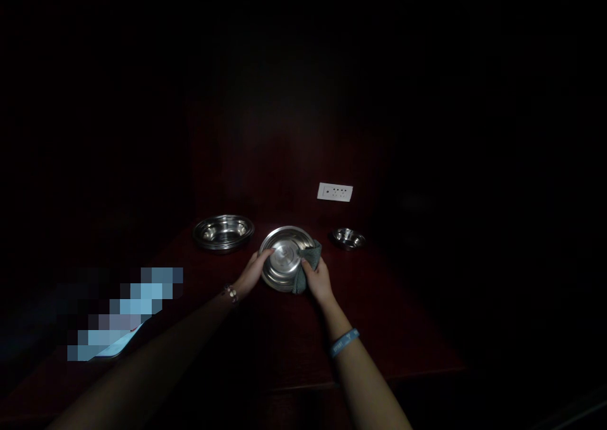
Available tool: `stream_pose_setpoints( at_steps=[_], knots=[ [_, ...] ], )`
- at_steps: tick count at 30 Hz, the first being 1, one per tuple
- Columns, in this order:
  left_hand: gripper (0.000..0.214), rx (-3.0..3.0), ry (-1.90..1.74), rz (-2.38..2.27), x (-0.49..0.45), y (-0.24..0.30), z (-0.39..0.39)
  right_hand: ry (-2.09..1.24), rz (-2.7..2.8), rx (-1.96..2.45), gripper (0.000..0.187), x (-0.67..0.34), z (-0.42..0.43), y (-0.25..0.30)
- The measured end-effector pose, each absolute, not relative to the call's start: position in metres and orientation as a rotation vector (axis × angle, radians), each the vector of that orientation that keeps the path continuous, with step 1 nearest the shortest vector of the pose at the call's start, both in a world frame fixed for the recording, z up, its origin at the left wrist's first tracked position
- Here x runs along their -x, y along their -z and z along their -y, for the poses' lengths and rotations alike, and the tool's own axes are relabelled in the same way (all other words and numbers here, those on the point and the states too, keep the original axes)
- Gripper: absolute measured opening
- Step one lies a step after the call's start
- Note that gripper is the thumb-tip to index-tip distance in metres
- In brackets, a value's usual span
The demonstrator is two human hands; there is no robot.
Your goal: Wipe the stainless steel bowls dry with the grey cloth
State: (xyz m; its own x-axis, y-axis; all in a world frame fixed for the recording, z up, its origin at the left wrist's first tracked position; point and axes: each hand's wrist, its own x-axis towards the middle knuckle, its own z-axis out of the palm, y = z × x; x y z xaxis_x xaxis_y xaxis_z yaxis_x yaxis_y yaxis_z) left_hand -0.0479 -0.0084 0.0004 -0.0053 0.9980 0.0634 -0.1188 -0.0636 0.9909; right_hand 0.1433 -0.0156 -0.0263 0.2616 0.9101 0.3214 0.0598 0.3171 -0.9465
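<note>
A shiny steel bowl (283,256) is tilted up toward me above a dark red table (379,316). My left hand (253,270) grips its left rim, thumb on the inside edge. My right hand (317,278) holds a grey-green cloth (306,262) pressed against the bowl's right rim. A bracelet sits on my left wrist and a blue band on my right wrist.
A stack of wide steel bowls (222,231) rests at the table's back left. A small steel bowl (348,238) stands at the back right. A white socket plate (334,191) is on the dark wall behind. A blurred pale-blue patch (121,316) lies at left.
</note>
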Motion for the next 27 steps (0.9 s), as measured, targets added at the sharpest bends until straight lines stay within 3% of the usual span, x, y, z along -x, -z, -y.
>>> stream_pose_setpoints(
  at_steps=[3,11,21,27],
  knots=[
    [0.053,-1.137,-1.283,-0.913,0.041,0.004,0.009,-0.78,1.064,1.109,0.039,-0.147,0.013,0.028],
    [0.095,-1.382,-1.231,-0.723,0.027,0.017,0.023,-0.995,0.886,0.975,0.054,-0.146,0.009,0.034],
    [0.06,-1.223,-1.273,-0.974,0.029,0.017,0.008,-1.179,1.004,0.97,0.073,-0.132,0.031,0.015],
    [0.049,-1.128,-1.299,-1.06,0.029,0.015,0.006,-1.111,0.978,1.046,0.078,-0.128,0.032,0.007]
  ],
)
